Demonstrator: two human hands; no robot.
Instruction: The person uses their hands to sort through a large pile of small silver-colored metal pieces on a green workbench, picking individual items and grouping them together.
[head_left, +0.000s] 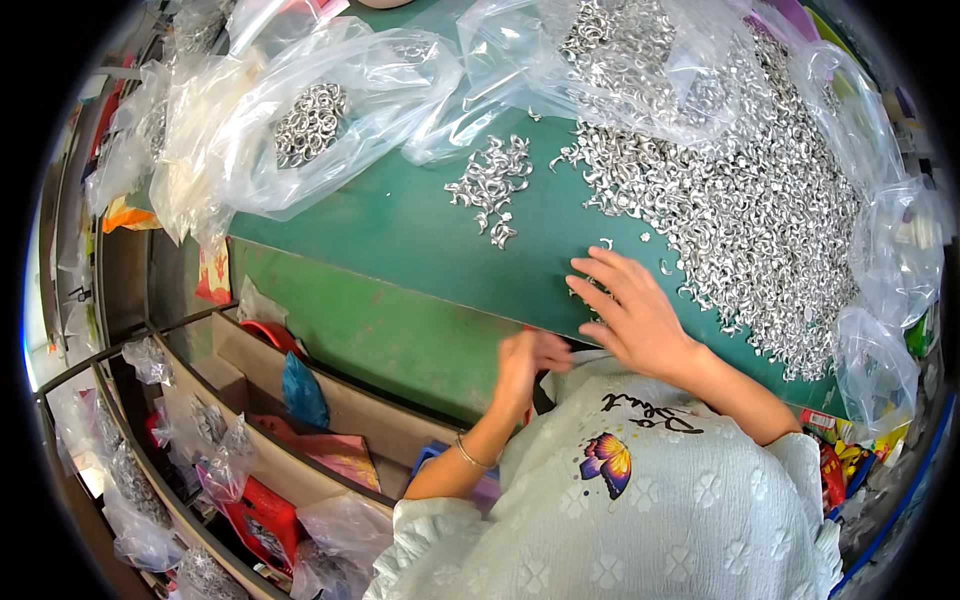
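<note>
My right hand (638,312) lies palm down near the front edge of the green tabletop (400,240), fingers spread. A few small silvery curved metal pieces (580,290) show beside and beneath its fingers. My left hand (530,362) is just off the table edge, its fingers curled together and slightly blurred. Whatever it may hold is hidden. To the right and beyond spreads a large heap of silvery curved metal pieces (760,210). A smaller pile of the same pieces (492,188) sits apart, left of the heap.
A clear plastic bag (370,100) holding metal rings (310,125) lies at the far left. Another plastic bag (690,80) partly covers the heap. Below the table at left, an open drawer (340,420) contains a blue bag (303,390); more bagged parts (205,430) surround it.
</note>
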